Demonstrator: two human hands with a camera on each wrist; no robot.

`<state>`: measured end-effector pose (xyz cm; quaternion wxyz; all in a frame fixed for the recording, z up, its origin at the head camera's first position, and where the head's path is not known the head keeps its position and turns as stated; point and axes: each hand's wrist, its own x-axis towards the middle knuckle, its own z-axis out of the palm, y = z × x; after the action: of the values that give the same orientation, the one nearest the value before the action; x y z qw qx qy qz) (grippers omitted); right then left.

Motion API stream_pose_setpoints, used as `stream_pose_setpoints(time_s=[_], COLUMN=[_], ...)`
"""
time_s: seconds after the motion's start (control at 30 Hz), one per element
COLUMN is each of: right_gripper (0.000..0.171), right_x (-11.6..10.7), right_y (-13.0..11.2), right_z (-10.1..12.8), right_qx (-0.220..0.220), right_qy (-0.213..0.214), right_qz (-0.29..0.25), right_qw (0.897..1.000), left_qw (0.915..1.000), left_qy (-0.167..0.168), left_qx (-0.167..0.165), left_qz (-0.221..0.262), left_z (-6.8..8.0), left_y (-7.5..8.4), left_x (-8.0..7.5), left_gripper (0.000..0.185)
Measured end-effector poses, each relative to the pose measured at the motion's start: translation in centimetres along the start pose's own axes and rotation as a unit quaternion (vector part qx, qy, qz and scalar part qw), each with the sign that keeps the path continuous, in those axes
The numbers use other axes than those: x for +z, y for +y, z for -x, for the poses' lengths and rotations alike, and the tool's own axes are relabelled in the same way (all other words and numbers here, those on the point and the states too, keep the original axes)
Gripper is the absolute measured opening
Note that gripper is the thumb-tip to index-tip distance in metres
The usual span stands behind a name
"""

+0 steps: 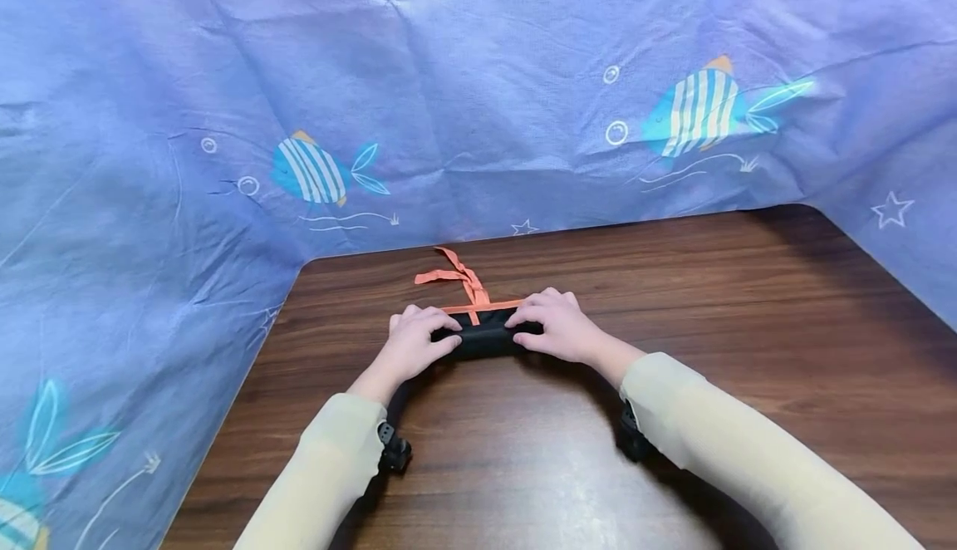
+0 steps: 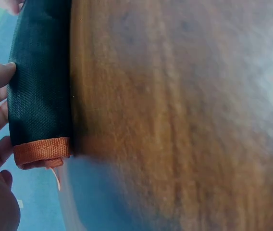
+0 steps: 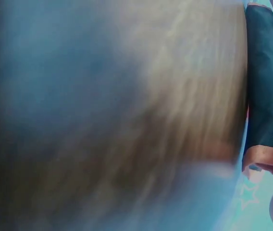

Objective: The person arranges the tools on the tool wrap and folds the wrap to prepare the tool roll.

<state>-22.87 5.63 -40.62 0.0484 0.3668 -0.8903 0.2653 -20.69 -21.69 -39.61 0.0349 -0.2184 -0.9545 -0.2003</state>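
A black fabric roll (image 1: 488,341) with orange trim lies crosswise on the table, rolled up at the near side. A strip of its flat far edge shows behind, and orange ties (image 1: 467,277) trail from there away from me. My left hand (image 1: 411,341) holds the left end, thumb on the near side and fingers over the top. At the right end my right hand (image 1: 557,326) grips it the same way. In the left wrist view the roll's orange-bound end (image 2: 41,150) pokes out past the fingers. The right wrist view shows the other bound end (image 3: 266,159), hollow inside.
Under the roll is a dark wood-grain table (image 1: 718,326) with a glare patch in front of me. A blue cloth (image 1: 478,101) printed with fish and stars hangs behind the table and along both sides. Each wrist carries a small black camera (image 1: 395,450).
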Motion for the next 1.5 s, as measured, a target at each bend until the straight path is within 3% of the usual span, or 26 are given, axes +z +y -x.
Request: stream_pose_setpoints(time_s=[0.2,0.4,0.53,0.87,1.13,1.33,1.5], right_gripper=[0.027,0.031,0.032,0.034,0.037,0.038,0.042], right_x=[-0.2,0.0,0.0,0.2,0.2,0.0,0.1], right_y=[0.0,0.2,0.3,0.3,0.5,0.3,0.4], right_z=[0.1,0.0,0.0,-0.2,0.2,0.4,0.5], right_qx=[-0.002,-0.013,-0.005,0.0,-0.002,-0.029,-0.037], right_qy=[-0.004,0.002,0.006,0.005,-0.007,-0.001,0.004], right_qz=[0.043,0.079,0.09,0.108,0.091,0.113,0.122], right_qw=[0.999,0.997,0.996,0.994,0.996,0.993,0.992], left_qw=[0.9994,0.9976,0.9972,0.9996,0.9989,0.9965,0.9977], left_qy=[-0.002,0.041,0.052,0.021,-0.001,0.001,0.003], left_qx=[-0.003,0.007,0.018,0.018,0.037,0.06,0.049], left_qz=[0.035,0.055,0.05,-0.008,-0.031,-0.057,-0.046], left_z=[0.0,0.5,0.5,0.3,0.1,-0.3,-0.6], left_y=[-0.2,-0.2,-0.1,0.0,0.0,0.2,0.2], left_x=[0.1,0.2,0.3,0.4,0.8,0.9,1.0], left_gripper=[0.022,0.021,0.022,0.038,0.05,0.049,0.045])
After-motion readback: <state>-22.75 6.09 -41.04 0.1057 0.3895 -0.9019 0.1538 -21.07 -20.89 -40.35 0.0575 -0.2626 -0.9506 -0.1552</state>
